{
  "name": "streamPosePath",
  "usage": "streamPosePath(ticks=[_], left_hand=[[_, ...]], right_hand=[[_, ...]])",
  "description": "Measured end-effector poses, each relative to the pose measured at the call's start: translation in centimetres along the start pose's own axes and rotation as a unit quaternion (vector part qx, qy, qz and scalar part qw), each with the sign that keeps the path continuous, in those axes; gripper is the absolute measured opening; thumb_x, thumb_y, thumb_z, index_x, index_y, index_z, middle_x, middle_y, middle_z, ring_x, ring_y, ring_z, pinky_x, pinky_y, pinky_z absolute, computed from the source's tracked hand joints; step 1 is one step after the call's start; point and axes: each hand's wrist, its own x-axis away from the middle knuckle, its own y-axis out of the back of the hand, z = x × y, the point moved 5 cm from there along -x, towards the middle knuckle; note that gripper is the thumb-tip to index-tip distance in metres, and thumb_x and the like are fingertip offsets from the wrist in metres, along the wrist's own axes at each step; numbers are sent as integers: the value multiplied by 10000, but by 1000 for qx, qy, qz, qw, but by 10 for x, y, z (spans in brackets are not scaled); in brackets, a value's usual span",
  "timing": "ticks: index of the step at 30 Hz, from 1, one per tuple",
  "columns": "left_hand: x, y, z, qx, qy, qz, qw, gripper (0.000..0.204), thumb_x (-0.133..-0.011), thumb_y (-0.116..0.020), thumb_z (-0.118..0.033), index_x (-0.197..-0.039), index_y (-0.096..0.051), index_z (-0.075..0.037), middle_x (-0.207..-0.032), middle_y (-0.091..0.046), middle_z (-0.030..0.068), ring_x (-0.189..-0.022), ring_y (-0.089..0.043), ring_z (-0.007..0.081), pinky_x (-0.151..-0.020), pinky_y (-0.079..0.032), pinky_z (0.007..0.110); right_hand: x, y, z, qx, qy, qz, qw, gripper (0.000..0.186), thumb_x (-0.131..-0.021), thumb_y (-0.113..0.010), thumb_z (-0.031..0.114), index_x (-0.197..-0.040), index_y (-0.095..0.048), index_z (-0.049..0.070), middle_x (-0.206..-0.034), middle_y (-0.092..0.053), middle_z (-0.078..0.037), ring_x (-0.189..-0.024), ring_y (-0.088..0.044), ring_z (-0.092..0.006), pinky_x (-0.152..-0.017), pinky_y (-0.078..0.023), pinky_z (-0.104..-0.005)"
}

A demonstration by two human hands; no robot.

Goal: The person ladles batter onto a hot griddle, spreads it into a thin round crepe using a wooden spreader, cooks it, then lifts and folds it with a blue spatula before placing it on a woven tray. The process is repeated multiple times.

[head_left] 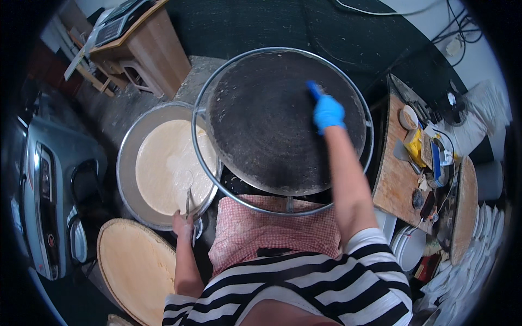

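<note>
In front of me is a large round black griddle [272, 125], ringed by a metal hoop [197, 127]. My right hand [329, 113], in a blue glove, is closed over the griddle's right half. It grips a small blue tool [314, 90] whose working end is blurred, so its kind is unclear. At my left stands a wide metal basin [128, 179] of pale, creamy batter [163, 163]. My bare left hand [182, 224] is at the basin's near rim, its fingers closed round the handle of a ladle [188, 200]. The ladle's bowl lies in the batter.
A round tan board [136, 266] leans below the basin. On the right, a wooden worktop [389, 179] carries a small bowl [408, 117], a yellow packet [414, 148] and tools. White buckets [409, 247] stand under it. A wooden desk [147, 49] and a grey vehicle [60, 195] are on the left.
</note>
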Motion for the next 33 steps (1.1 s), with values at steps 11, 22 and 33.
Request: streamPosePath(ticks=[11,22,33], left_hand=[[-15,-52,38,197,153,160,955,374,-717,-635,-117,-1027,-550,73,-729,-603,148,-504,-585,198,-432,-472,326],[0,-51,18,181,112,252,944,202,-821,-601,-186,-862,-520,-7,-566,-507,48,-392,-473,142,-333,-368,275],[-1,-87,-14,759,366,358,401,204,-883,-498,-188,-780,-463,-15,-565,-465,28,-442,-448,116,-404,-417,226]], right_hand=[[51,172,-424,-230,-198,-199,932,360,-763,-684,247,-977,-629,-38,-858,-658,-86,-707,-586,-145,-668,-475,-292],[245,134,-484,-111,-172,-354,913,287,-857,-550,228,-776,-595,-44,-710,-600,-89,-656,-481,-123,-605,-416,-324],[378,-63,-595,-398,-529,-70,746,213,-796,-511,178,-845,-581,-17,-781,-560,-119,-674,-511,-247,-598,-420,-396]])
